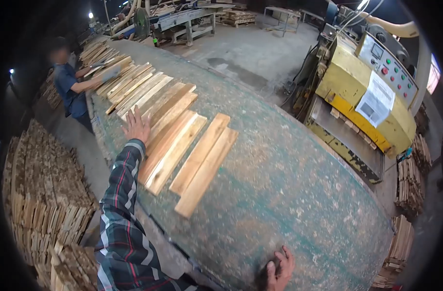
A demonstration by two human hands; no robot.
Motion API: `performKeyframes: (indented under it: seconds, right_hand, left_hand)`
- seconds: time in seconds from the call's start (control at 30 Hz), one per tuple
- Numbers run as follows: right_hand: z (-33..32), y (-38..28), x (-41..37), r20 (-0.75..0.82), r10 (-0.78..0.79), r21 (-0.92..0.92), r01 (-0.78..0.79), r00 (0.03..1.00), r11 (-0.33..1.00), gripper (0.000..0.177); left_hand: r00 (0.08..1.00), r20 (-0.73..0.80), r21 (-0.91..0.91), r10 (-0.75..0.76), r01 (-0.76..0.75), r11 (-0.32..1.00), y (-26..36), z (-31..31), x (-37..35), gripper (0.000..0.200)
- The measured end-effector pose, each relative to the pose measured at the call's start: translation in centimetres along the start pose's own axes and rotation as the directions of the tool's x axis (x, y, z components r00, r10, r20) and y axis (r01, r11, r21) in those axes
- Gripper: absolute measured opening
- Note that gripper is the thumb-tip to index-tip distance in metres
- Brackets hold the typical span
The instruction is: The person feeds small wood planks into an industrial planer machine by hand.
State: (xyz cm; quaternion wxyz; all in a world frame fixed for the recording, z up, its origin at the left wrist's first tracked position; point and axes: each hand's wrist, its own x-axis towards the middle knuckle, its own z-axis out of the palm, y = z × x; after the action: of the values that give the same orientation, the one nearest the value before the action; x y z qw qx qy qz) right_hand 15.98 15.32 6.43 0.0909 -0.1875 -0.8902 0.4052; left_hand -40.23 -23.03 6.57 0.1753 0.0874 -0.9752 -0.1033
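My left hand point(137, 127) lies with its fingers spread over the near ends of several wooden boards point(170, 119) set side by side on the long table. Nothing is gripped in it. Two lighter boards point(205, 167) lie together, a little apart from that row and closer to me. My right hand point(280, 271) is by the near part of the green, worn tabletop point(279, 194), thumb and fingers apart, holding nothing. A plaid sleeve covers my left arm.
A co-worker point(73, 89) stands at the table's left side, hands at more boards point(109, 72). Stacked wood point(46, 179) fills the left floor. To the right stands a yellow machine point(347, 82) with a button panel; wood piles point(409, 186) sit beside it.
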Motion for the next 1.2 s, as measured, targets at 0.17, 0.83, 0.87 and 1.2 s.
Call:
performKeyframes:
  seconds: [0.17, 0.83, 0.87, 1.2]
  right_hand:
    - [8.2, -7.1, 8.8, -0.081, -0.113, -0.086, 0.106, 0.990, 0.991, 0.060]
    - [11.5, -4.6, 4.2, -0.096, 0.070, -0.331, -0.098, 0.993, 0.938, 0.110]
    - [9.5, -3.0, 2.6, -0.123, 0.084, -0.332, -0.121, 0.989, 0.936, 0.109]
    - [-8.3, 15.5, -10.8, -0.298, 0.069, -0.286, -0.158, 0.952, 0.945, 0.108]
  left_hand:
    - [0.949, 0.276, 0.118, -0.154, 0.126, 0.985, 0.8, 7.6, 5.3, 0.083]
    - [0.910, 0.098, -0.116, 0.402, -0.391, 0.913, 11.3, 3.5, -23.0, 0.071]
    - [0.899, 0.088, -0.123, 0.428, -0.417, 0.901, 13.3, 2.7, -25.8, 0.073]
    - [0.807, 0.164, -0.175, 0.568, -0.542, 0.822, 29.2, -1.2, -50.4, 0.082]
